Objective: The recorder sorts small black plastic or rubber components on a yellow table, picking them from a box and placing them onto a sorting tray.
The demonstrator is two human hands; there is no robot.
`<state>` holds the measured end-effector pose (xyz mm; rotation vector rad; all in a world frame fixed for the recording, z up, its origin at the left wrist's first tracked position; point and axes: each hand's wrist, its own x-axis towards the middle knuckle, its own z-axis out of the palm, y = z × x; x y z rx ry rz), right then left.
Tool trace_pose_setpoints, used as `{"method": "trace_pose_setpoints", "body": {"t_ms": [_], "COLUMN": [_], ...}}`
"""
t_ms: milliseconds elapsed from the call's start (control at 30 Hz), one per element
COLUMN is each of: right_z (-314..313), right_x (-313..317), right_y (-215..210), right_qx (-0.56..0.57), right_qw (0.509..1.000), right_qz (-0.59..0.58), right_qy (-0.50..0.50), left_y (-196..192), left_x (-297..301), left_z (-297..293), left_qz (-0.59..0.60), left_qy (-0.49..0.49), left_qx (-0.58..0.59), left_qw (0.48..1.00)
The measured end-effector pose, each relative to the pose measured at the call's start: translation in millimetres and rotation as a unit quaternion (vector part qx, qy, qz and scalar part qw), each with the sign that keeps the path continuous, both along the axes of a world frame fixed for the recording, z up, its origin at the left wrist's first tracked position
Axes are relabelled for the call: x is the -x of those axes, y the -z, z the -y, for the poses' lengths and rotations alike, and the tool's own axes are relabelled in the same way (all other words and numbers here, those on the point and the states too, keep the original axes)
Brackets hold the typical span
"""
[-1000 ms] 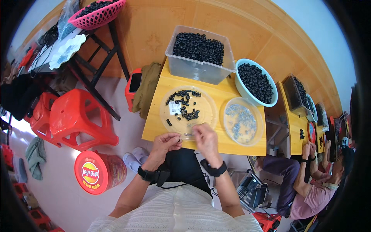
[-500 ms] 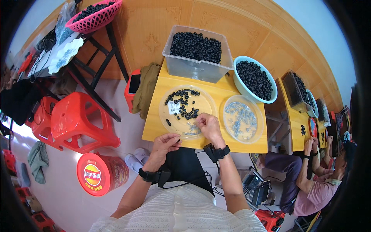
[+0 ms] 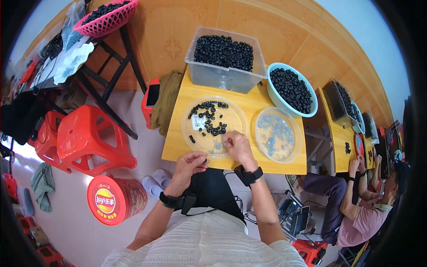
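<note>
My left hand (image 3: 189, 170) is closed in front of the table's near edge, a small black plastic part (image 3: 205, 161) pinched between thumb and fingertips. My right hand (image 3: 239, 146) is closed in a pinch over the near right side of a round clear tray (image 3: 240, 116). Whatever its fingertips hold, if anything, is too small or hidden to make out. Small silvery metal pieces (image 3: 217, 144) lie in that tray beside the right fingertips. Farther back in it are several loose black parts (image 3: 215, 129) and a white label.
Right of the tray stands another round clear tray (image 3: 297, 149) of metal pieces. Behind are a clear bin (image 3: 218, 78) and a pale blue bowl (image 3: 284, 105), both full of black parts. Red stools (image 3: 84, 133) and a red tub (image 3: 106, 202) are left. A co-worker (image 3: 364, 218) sits right.
The view has shifted very slightly. My right hand has drawn a little off the metal pieces, which show more fully. The left hand keeps its pinch on the black part.
</note>
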<state>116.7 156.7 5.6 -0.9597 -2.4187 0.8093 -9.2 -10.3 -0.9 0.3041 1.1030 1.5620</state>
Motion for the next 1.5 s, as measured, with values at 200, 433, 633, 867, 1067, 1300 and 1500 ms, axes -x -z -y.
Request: {"method": "trace_pose_setpoints", "body": {"t_ms": [200,433,633,867,1067,1300,1500], "right_z": [-17.2,-14.5,-24.6,-28.0,-43.8,-67.4,-69.5], "right_x": [-6.5,-11.0,-15.3,-1.4,15.1,4.7,1.6], "right_y": [-2.0,-15.2,-4.8,12.0,-4.6,2.1,2.3], "right_qx": [0.106,0.094,0.114,0.020,-0.045,-0.012,-0.065], "right_qw": [0.986,0.975,0.962,0.979,0.987,0.991,0.993], "right_qz": [-0.107,-0.166,-0.208,-0.141,-0.092,-0.041,-0.053], "right_qy": [0.067,0.110,0.136,0.143,0.123,0.131,0.086], "left_y": [2.1,1.4,-0.1,0.6,1.1,5.1,4.3], "left_x": [1.0,0.3,-0.2,-0.5,-1.3,0.4,1.8], "left_z": [1.5,2.9,1.8,3.0,3.4,2.2,2.7], "left_qz": [-0.008,-0.009,-0.008,-0.007,-0.004,-0.002,0.000], "left_qy": [0.001,0.004,0.004,0.003,0.004,0.002,0.008], "left_qx": [0.020,0.005,0.012,0.009,0.008,0.019,0.017], "left_qw": [1.000,1.000,1.000,1.000,1.000,1.000,1.000]}}
